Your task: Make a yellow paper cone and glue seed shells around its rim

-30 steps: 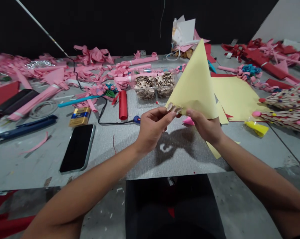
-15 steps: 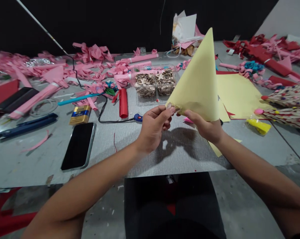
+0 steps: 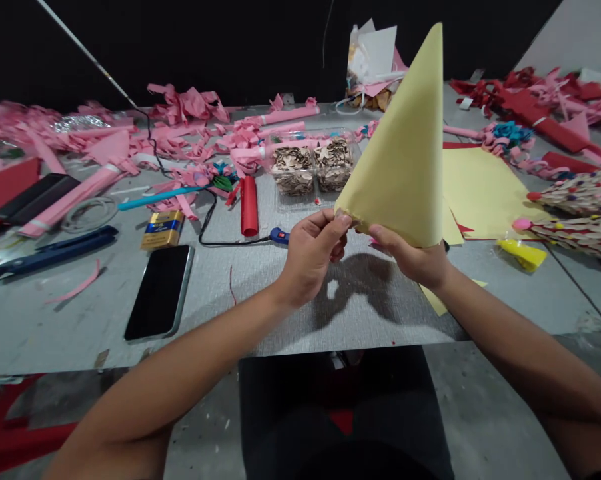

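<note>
A large yellow paper cone points upward above the grey table, leaning slightly to the right. My left hand pinches the cone's lower left corner between thumb and fingers. Gripping the bottom edge near its middle and right is my right hand, its thumb in front and most of its fingers hidden behind or under the paper. Behind the cone's left side stands a clear plastic box of small pale wooden pieces. Yellow sheets lie to the right.
A black phone, a gold-and-blue pack, a blue tool and a red roll lie leftward. A blue switch sits on a black cord. Pink scraps line the back; decorated cones lie right.
The cone's tip has moved up and slightly right, and the cone looks narrower, turned a little. Both hands keep their hold in nearly the same places.
</note>
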{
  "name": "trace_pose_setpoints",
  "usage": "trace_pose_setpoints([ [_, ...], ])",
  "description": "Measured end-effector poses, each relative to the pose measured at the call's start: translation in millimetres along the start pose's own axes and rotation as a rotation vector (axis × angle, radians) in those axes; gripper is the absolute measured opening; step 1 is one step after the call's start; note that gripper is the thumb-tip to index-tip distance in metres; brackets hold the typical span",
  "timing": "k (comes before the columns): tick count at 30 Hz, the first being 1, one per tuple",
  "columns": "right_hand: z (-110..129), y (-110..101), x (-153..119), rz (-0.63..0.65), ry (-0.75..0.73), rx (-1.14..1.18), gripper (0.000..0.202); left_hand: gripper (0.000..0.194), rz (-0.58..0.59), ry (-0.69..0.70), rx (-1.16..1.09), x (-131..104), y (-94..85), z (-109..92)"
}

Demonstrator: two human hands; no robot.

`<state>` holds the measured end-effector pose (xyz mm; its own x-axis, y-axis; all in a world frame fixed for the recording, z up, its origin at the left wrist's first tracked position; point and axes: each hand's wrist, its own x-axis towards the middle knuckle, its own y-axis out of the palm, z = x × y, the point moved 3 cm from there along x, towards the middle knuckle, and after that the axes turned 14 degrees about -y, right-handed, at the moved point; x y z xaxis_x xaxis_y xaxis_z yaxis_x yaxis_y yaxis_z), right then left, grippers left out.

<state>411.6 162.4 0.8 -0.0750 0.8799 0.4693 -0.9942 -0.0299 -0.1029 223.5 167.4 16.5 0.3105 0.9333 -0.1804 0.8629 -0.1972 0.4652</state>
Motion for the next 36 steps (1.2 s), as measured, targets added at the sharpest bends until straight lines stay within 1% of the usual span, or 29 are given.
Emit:
trace_pose_setpoints([
  [4, 0, 0, 0, 0.01, -0.015, 0.0, 0.05, 0.048, 0.027, 0.025, -0.006, 2, 1.1, 0],
  [9, 3, 1, 1, 0.014, -0.006, -0.004, 0.048, 0.048, 0.002, 0.036, 0.011, 2, 0.2, 0],
  [13, 3, 3, 3, -0.03, -0.027, -0.011, 0.045, 0.041, -0.008, 0.054, 0.018, -2, -0.3, -1],
  [16, 3, 4, 4, -0.064, -0.037, -0.012, 0.043, 0.035, 0.008, 0.039, 0.03, -3, 0.3, -1],
  [18, 4, 4, 6, -0.061, -0.029, -0.005, 0.044, 0.033, 0.021, 0.033, 0.039, -2, 0.7, 0],
  [22, 9, 6, 7, -0.03, -0.015, 0.004, 0.045, 0.036, 0.016, 0.024, 0.016, 1, 0.4, 1],
  [29, 11, 8, 5, -0.058, -0.069, -0.028, 0.038, 0.04, 0.0, -0.073, -0.028, -4, 3.6, 3],
  [36, 8, 8, 5, -0.062, -0.068, -0.052, 0.047, 0.048, -0.021, -0.131, -0.062, -10, 7.6, 0],
])
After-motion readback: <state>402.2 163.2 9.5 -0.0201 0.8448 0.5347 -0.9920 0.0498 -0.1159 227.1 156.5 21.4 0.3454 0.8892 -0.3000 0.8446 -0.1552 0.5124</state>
